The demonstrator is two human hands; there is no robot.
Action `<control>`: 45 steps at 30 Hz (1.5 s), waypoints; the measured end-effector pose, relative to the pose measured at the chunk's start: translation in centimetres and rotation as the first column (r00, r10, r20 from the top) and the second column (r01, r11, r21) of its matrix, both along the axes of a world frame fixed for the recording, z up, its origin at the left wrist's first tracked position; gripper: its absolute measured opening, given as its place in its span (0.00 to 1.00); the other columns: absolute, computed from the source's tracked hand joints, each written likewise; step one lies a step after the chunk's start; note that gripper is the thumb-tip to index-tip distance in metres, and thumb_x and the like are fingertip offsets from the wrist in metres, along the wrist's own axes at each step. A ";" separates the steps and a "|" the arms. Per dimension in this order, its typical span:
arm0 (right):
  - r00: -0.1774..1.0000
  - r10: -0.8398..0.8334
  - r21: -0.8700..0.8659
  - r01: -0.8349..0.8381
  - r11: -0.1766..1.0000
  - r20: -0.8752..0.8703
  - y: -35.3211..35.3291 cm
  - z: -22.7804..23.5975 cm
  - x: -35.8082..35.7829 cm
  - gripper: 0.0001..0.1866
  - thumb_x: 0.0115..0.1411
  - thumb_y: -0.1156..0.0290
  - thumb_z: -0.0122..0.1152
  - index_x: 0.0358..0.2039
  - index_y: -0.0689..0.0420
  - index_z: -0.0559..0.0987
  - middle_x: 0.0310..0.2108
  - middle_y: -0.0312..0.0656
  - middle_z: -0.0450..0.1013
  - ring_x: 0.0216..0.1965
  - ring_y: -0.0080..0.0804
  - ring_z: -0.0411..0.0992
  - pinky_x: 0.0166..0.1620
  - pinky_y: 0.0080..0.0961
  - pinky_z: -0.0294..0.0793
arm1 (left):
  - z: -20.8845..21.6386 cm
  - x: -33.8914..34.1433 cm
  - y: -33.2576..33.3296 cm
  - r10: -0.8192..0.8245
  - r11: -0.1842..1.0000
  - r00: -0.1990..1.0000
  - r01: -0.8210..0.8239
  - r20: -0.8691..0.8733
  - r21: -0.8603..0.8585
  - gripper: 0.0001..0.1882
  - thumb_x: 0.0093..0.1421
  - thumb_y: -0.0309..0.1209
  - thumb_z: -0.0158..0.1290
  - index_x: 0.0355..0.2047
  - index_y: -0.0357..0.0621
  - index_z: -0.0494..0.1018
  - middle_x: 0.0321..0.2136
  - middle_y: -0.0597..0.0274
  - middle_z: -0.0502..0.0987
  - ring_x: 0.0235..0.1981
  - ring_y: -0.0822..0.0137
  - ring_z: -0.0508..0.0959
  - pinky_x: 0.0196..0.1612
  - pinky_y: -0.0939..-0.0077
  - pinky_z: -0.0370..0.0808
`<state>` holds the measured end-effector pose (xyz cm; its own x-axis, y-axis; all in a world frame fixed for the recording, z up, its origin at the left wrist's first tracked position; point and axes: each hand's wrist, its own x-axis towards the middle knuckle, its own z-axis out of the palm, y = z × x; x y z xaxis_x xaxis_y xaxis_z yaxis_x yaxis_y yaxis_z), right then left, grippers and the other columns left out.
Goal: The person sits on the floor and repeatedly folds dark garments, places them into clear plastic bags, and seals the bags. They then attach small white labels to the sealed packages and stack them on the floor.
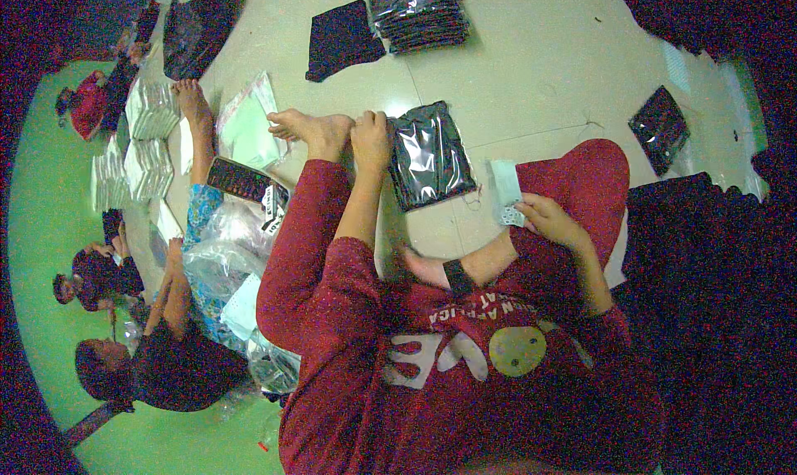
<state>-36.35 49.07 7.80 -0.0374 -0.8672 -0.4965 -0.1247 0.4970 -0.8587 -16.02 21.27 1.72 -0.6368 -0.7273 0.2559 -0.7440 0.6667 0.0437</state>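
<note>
A flat black folded garment in a shiny clear bag (pixel 432 155) lies on the floor between my legs. My left hand (pixel 371 141) is closed at the bag's upper left edge, its fingers curled and partly hidden. In my right hand (pixel 550 220) I pinch a pale blue paper strip (pixel 504 188) with a printed lower end. The strip stands upright by my bent right knee, to the right of the bag and apart from it.
Shiny black bagged packs (pixel 419 14) are stacked at the far side, beside a dark folded cloth (pixel 344 41). Another black pack (pixel 660 130) lies at right, near dark fabric (pixel 706 234). Left are white stacks (pixel 149 168), clear plastic (pixel 224 251) and a seated person (pixel 174 350).
</note>
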 end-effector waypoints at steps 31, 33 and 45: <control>0.979 0.034 -0.138 -0.062 0.988 -0.201 -1.7 -1.2 -0.5 0.12 0.57 0.67 0.46 0.38 0.61 0.68 0.28 0.48 0.69 0.30 0.38 0.70 0.31 0.31 0.69 | 1.4 0.9 12.9 -0.401 0.862 0.907 0.421 -0.126 0.284 0.23 0.47 0.32 0.51 0.44 0.39 0.64 0.43 0.48 0.65 0.45 0.51 0.65 0.48 0.61 0.62; 0.980 -0.002 -0.203 -0.039 0.978 -0.200 -1.9 -1.1 -0.5 0.12 0.57 0.67 0.46 0.38 0.62 0.68 0.28 0.49 0.69 0.30 0.38 0.71 0.31 0.31 0.69 | 1.8 1.1 11.5 -0.398 0.867 0.912 0.410 -0.099 0.285 0.22 0.47 0.27 0.49 0.45 0.40 0.63 0.45 0.50 0.65 0.47 0.53 0.65 0.49 0.63 0.62; 0.980 -0.080 -0.193 0.044 0.980 -0.182 -2.2 0.0 -0.6 0.10 0.57 0.66 0.44 0.33 0.60 0.68 0.21 0.50 0.67 0.23 0.42 0.69 0.26 0.35 0.66 | 28.4 -4.3 -9.3 0.169 0.754 0.825 0.244 -0.539 0.609 0.15 0.53 0.24 0.44 0.41 0.35 0.68 0.33 0.59 0.74 0.35 0.70 0.71 0.41 0.78 0.65</control>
<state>-36.99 46.87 7.76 -0.1710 -0.9370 -0.3048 -0.2666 0.3418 -0.9012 -20.31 11.97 30.12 -0.5725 -0.8185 0.0487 -0.4292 0.3497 0.8328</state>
